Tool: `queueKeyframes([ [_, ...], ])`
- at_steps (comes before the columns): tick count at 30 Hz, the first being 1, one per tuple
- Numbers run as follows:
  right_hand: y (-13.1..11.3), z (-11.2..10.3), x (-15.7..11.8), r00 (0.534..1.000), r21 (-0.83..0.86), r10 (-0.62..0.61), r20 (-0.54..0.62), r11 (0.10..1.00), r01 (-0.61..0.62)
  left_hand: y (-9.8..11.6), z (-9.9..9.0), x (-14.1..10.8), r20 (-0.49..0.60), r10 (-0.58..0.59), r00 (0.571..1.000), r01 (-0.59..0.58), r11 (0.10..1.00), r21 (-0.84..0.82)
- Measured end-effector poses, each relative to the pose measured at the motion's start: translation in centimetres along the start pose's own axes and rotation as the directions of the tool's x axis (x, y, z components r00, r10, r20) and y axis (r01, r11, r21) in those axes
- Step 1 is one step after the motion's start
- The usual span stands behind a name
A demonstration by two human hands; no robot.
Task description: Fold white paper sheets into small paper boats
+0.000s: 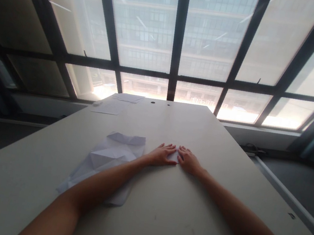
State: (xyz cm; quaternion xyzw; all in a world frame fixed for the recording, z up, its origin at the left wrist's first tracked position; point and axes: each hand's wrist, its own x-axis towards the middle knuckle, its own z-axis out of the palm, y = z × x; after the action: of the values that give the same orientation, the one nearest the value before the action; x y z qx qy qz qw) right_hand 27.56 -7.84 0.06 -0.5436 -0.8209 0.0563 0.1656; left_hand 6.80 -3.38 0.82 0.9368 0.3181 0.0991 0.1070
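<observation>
Both hands [178, 158] lie flat, fingers extended, pressing what looks like folded paper [172, 156]

Lg windows [210, 30] w/ dk frames behind wht table [202, 221].

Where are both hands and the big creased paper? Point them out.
Left hand [163, 156], head view, back of the hand.
Right hand [189, 162], head view, back of the hand.
Big creased paper [116, 153], head view, its upper half.

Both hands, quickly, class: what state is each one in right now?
Left hand: open, palm down over a small white paper.
Right hand: open, palm down at the same paper's right side.
</observation>
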Motion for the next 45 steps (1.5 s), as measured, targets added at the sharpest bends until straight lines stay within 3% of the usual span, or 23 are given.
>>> queueKeyframes([
  [11,-0.2,0.1,-0.1,1.000,0.007,-0.007,0.002,1.000,0.007,-0.1,-0.1,0.1,-0.046,0.128,0.991,-0.131,0.989,-0.069],
  [21,-0.1,1.0,0.0,0.975,-0.118,0.221,-0.008,0.968,-0.220,-0.5,0.3,0.3,-0.039,0.108,0.993,-0.111,0.990,-0.085],
  [33,-0.1,0.9,0.0,0.977,-0.099,0.206,-0.044,0.973,-0.210,0.0,-0.1,0.1,-0.048,0.114,0.992,-0.117,0.991,-0.065],
  [40,-0.3,0.6,-0.1,0.977,-0.102,0.209,-0.044,0.972,-0.213,0.1,-0.7,-0.4,0.012,0.229,0.973,-0.228,0.972,-0.052],
  [45,-0.3,0.6,-0.2,0.977,-0.089,0.209,-0.046,0.973,-0.212,-0.1,-0.4,-0.3,-0.005,0.211,0.977,-0.211,0.975,-0.067],
])
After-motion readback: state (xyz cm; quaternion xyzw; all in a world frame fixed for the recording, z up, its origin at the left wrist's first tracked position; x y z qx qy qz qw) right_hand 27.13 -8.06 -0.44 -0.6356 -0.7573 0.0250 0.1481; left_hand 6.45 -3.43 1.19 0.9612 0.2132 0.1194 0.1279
